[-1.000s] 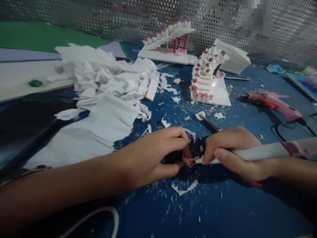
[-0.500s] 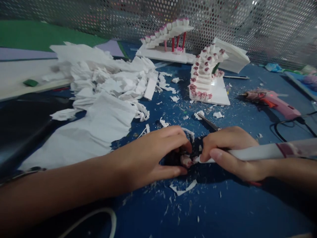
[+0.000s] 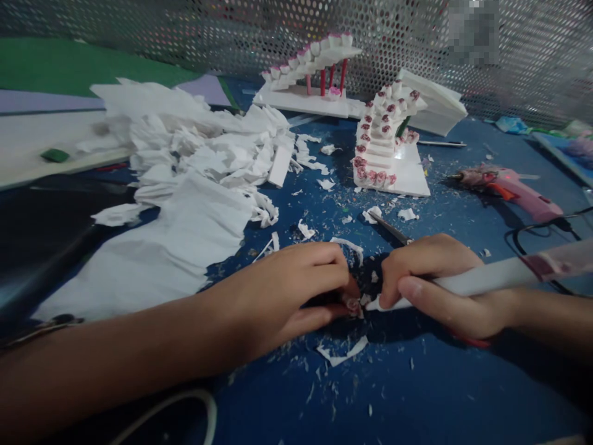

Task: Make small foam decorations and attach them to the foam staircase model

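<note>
My left hand [image 3: 306,278] pinches a small crumpled paper flower [image 3: 354,305], whitish with dark red marks, between thumb and fingers just above the table. My right hand [image 3: 440,284] grips a white marker [image 3: 486,276] with a dark red band, its tip pointing left at the flower. Whether the tip touches the paper I cannot tell. Beneath my right hand lie scissors [image 3: 389,227], mostly hidden; one blade and a bit of red handle show.
Crumpled white paper [image 3: 185,210] is heaped on the left. Two white model staircases [image 3: 384,148] with paper flowers stand at the back. A pink glue gun [image 3: 519,188] with a black cord lies at right. Paper scraps litter the blue table [image 3: 417,395].
My left thumb and fingers have closed on the flower, which was visible between them before. The marker has tilted slightly, its rear end rising; my right hand keeps its grip.
</note>
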Demonstrator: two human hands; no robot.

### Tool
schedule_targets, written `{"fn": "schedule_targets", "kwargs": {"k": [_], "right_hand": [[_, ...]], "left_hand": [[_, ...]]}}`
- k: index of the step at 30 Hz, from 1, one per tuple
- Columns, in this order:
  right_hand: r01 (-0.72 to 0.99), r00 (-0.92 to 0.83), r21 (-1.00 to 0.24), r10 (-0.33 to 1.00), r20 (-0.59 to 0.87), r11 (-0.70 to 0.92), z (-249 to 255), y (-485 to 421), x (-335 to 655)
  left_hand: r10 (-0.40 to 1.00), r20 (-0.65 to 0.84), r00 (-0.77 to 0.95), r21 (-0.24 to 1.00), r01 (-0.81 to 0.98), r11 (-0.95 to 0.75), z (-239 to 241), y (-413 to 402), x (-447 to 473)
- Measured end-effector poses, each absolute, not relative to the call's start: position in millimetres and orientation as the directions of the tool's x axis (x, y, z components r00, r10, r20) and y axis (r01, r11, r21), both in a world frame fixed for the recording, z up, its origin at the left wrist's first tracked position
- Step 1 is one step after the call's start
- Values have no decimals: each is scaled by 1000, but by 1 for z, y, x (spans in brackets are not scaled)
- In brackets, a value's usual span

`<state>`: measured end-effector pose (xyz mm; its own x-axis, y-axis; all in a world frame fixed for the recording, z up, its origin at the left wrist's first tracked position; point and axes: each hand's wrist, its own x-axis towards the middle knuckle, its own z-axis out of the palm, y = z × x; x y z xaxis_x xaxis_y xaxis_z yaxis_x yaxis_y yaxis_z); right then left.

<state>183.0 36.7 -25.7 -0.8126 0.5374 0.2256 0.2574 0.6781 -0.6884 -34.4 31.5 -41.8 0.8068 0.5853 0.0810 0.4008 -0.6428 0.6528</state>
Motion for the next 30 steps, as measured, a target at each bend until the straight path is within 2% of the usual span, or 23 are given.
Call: {"fn": "schedule_targets", "kwargs": {"k": [5,19,30], "right_hand": [[261,-844,-691,507,176,674,-25,38,181],[262,-856,-652,483,183,711,-26,38,179],[236,-864,-652,462,198,721,-25,37,178]], "left_hand": [[588,95,803,649,398,-648,-42,31,-34],[628,108,771,663,415,-623,-42,27,-31],[608,149,779,677,368,-637,-42,30,-30]]}}
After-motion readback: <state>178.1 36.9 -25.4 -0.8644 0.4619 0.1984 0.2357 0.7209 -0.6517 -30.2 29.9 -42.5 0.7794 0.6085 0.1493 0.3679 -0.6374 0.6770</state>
